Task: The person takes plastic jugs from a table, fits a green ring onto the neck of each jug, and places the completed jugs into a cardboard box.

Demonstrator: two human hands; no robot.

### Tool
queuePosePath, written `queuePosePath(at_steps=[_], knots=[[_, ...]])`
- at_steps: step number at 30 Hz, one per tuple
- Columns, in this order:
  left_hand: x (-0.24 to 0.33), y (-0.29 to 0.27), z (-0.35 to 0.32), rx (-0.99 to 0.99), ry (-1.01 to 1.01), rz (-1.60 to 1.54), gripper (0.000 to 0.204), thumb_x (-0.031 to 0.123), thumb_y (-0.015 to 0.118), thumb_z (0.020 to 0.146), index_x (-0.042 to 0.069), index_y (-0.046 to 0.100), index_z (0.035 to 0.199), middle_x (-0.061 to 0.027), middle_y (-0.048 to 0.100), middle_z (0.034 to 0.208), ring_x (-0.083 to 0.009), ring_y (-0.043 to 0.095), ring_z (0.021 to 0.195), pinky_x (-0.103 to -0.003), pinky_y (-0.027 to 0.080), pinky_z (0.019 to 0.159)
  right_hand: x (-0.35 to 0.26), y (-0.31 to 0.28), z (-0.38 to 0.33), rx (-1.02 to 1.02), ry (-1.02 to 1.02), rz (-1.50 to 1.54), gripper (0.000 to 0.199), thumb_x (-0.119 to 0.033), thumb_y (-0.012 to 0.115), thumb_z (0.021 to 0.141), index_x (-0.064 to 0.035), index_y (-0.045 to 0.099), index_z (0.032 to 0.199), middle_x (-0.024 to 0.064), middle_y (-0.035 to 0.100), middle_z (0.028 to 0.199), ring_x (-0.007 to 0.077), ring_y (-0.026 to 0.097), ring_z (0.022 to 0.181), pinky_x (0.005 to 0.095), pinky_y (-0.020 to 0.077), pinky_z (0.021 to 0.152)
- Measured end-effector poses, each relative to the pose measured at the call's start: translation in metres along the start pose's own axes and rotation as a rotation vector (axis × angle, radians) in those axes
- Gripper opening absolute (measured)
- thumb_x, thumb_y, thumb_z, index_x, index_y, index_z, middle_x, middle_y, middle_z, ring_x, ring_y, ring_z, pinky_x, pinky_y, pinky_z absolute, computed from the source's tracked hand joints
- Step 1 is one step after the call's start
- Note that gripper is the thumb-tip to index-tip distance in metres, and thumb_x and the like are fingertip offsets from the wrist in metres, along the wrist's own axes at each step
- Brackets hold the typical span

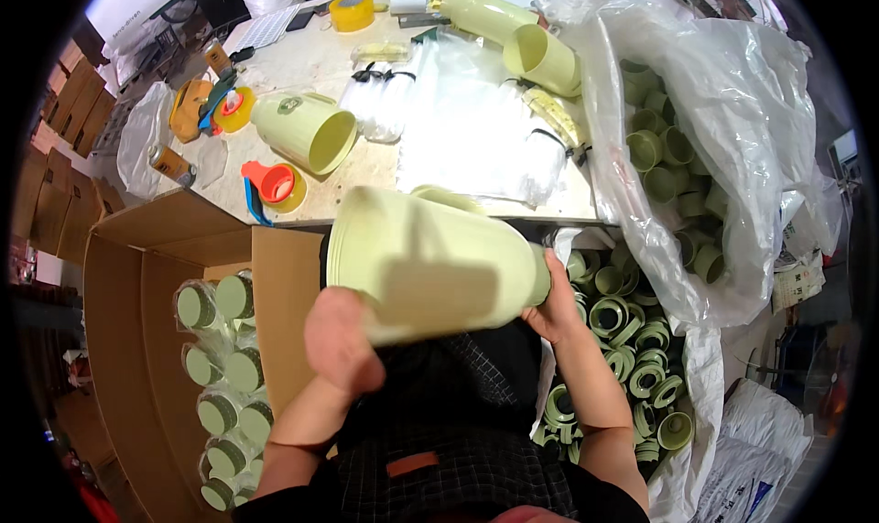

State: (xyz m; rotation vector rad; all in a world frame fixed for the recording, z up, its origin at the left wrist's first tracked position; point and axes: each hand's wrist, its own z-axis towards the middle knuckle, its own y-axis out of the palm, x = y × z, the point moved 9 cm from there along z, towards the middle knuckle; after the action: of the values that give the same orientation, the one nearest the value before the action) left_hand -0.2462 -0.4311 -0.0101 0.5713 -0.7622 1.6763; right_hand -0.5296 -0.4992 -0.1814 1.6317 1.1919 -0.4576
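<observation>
A large pale green thermos jug body [430, 271] lies sideways in front of me above my lap, its broad end to the left and its handle on the far side. At the narrower right end, my right hand [556, 303] is closed round the neck. My left hand [343, 340] is at the lower edge of the broad end, blurred by motion, so its fingers cannot be made out. Beyond it on the table lies a similar jug shell [298, 134], its open end toward me. Two more pale green shells [542, 58] lie at the far right of the table.
At left, an open carton [137, 340] holds several plastic-wrapped jugs with green tops. A sack [700, 367] of green rings and lids is at right, below a clear bag [623, 175] of green cups. Tape rolls [352, 12] and clear plastic bags [449, 147] lie on the table.
</observation>
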Motion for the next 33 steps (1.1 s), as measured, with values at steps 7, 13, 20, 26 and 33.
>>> queuePosePath(at_steps=[7,13,20,26,33], knots=[[-0.07,-0.005,0.012,0.285,-0.497,-0.38,0.053,0.046,0.028,0.107,0.001,0.055,0.1,-0.013,0.059,0.11,-0.0226,0.053,0.107,-0.04,0.033,0.106,-0.045,0.027,-0.041,0.195,-0.787,-0.532,0.075,-0.058,0.044,0.097,-0.0037,0.033,0.147,0.0145,0.052,0.133,0.0245,0.057,0.116,0.0396,0.0484,0.097],[-0.077,0.013,0.041,0.158,-0.137,-0.393,0.041,0.035,0.035,0.106,-0.001,0.055,0.107,-0.0115,0.057,0.11,-0.0257,0.052,0.106,-0.039,0.034,0.106,0.066,0.009,-0.028,0.132,-0.095,0.357,0.054,-0.047,0.044,0.102,-0.0084,0.044,0.139,0.0113,0.062,0.118,0.0252,0.064,0.102,0.0397,0.0561,0.079],[-0.168,0.059,0.033,0.059,-0.695,-0.988,0.03,0.034,0.053,0.102,0.005,0.052,0.093,-0.0091,0.058,0.109,-0.0232,0.057,0.115,-0.041,0.047,0.103,0.052,0.03,-0.101,-0.063,-0.439,-0.441,0.055,-0.012,0.071,0.088,-0.005,0.046,0.137,0.0121,0.045,0.134,0.0226,0.046,0.127,0.0342,0.0443,0.099],[-0.095,0.155,0.006,-0.649,-0.445,-0.103,0.073,0.018,0.08,0.068,0.004,0.053,0.134,-0.0154,0.051,0.141,-0.031,0.044,0.137,-0.041,0.037,0.111,0.036,-0.216,-0.105,0.974,-0.399,-0.743,0.051,-0.009,0.072,0.082,-0.0022,0.051,0.127,0.0137,0.062,0.116,0.0219,0.062,0.101,0.0348,0.0496,0.086],[-0.022,0.125,-0.028,-0.677,-0.398,0.352,0.1,0.01,0.089,0.055,0.0,0.04,0.142,-0.0229,0.048,0.137,-0.0426,0.049,0.125,-0.045,0.048,0.099,0.139,-0.421,-0.189,1.335,0.413,-1.369,0.082,-0.024,0.078,0.083,-0.0017,0.033,0.148,0.0245,0.046,0.142,0.0427,0.048,0.126,0.0484,0.044,0.103]])
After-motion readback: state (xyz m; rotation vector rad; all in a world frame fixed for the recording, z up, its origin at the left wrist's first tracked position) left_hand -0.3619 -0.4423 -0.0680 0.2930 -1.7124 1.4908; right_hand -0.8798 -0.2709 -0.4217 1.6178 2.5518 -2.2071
